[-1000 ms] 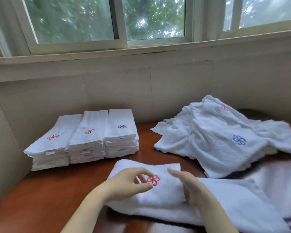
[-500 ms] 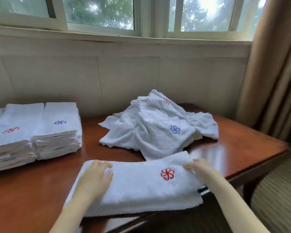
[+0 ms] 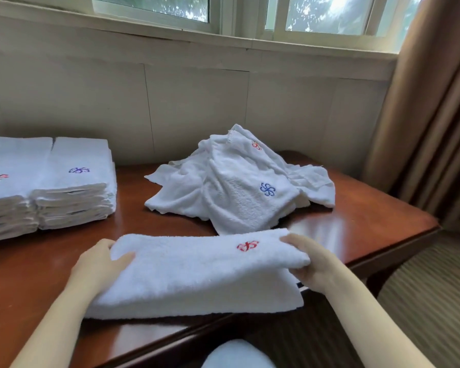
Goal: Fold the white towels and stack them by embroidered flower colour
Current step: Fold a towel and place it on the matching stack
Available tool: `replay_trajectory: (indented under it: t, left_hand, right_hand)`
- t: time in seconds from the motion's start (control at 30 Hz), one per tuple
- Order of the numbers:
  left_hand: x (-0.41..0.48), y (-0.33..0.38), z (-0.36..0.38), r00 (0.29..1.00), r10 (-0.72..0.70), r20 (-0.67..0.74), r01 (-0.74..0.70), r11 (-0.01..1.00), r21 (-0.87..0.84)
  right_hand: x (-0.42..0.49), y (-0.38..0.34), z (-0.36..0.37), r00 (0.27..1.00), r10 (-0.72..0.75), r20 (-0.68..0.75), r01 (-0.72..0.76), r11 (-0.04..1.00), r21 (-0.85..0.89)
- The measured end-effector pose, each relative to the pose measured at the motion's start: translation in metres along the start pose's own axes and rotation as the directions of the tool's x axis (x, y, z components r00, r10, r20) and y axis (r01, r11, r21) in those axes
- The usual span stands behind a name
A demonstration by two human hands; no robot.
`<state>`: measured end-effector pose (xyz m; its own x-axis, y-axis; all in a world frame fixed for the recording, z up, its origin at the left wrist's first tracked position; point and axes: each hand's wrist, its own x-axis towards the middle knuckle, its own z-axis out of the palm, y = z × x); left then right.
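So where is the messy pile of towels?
In the head view, the pile sits centre-right on the table, behind the held towel and right of the stacks.

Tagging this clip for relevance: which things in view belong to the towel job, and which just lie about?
Job: folded white red-flower towel, gripped by left hand and right hand; heap of unfolded white towels; red-flower folded stack; blue-flower folded stack.
Lying about: glossy brown wooden table; brown curtain; white-framed window.
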<state>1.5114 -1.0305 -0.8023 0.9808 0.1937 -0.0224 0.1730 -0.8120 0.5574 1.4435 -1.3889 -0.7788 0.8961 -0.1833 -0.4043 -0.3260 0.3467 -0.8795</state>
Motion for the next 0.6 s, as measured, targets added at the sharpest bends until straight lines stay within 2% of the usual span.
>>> replay_trajectory:
  t: [0.07, 0.13, 0.2, 0.23, 0.3, 0.33, 0.37, 0.4, 0.43, 0.47, 0.53, 0.6]
  left_hand:
    - [0.006, -0.007, -0.007, 0.998, -0.015, 0.054, 0.027, 0.974, -0.224]
    - [0.01, -0.011, -0.012, 0.99, -0.022, 0.136, 0.078, 0.907, -0.413]
    - [0.011, -0.013, -0.012, 0.986, -0.015, 0.165, 0.091, 0.88, -0.465]
    - [0.011, -0.011, -0.011, 0.988, -0.012, 0.157, 0.084, 0.885, -0.458]
    - [0.011, -0.009, -0.01, 0.993, -0.021, 0.114, 0.063, 0.924, -0.377]
    - [0.011, -0.01, -0.011, 0.995, -0.036, 0.097, 0.064, 0.952, -0.3]
    - [0.011, -0.012, -0.014, 0.995, -0.052, 0.09, 0.069, 0.977, -0.204]
    - [0.01, -0.014, -0.016, 0.993, -0.063, 0.098, 0.075, 0.989, -0.125]
    - [0.01, -0.016, -0.017, 0.989, -0.07, 0.129, 0.082, 0.993, -0.086]
    - [0.008, -0.018, -0.018, 0.981, -0.067, 0.182, 0.086, 0.992, -0.096]
    - [0.004, -0.02, -0.018, 0.95, -0.032, 0.309, 0.109, 0.965, -0.237]
    - [0.0, -0.02, -0.017, 0.931, 0.061, 0.36, 0.096, 0.91, -0.404]
  right_hand:
    - [-0.002, 0.016, -0.005, 0.999, 0.042, -0.005, -0.042, 0.969, -0.243]
    - [-0.002, 0.024, -0.01, 0.996, 0.047, -0.07, -0.072, 0.911, -0.407]
    - [0.0, 0.023, -0.012, 0.99, -0.058, -0.128, -0.025, 0.825, -0.564]
    - [0.001, 0.021, -0.012, 0.979, -0.148, -0.142, 0.009, 0.72, -0.694]
    - [0.002, 0.018, -0.01, 0.952, -0.29, -0.1, 0.021, 0.386, -0.922]
    - [0.0, 0.018, -0.01, 0.949, -0.306, -0.078, -0.003, 0.238, -0.971]
    - [-0.001, 0.018, -0.009, 0.956, -0.283, -0.076, -0.036, 0.146, -0.989]
    - [-0.005, 0.018, -0.009, 0.969, -0.229, -0.095, -0.066, 0.129, -0.989]
    - [-0.01, 0.019, -0.01, 0.981, -0.15, -0.121, -0.092, 0.184, -0.979]
    - [-0.014, 0.02, -0.012, 0.989, -0.058, -0.136, -0.114, 0.286, -0.951]
    - [-0.021, 0.026, -0.016, 0.992, 0.084, -0.091, -0.121, 0.5, -0.857]
    - [-0.024, 0.032, -0.017, 0.997, 0.064, -0.05, -0.081, 0.688, -0.721]
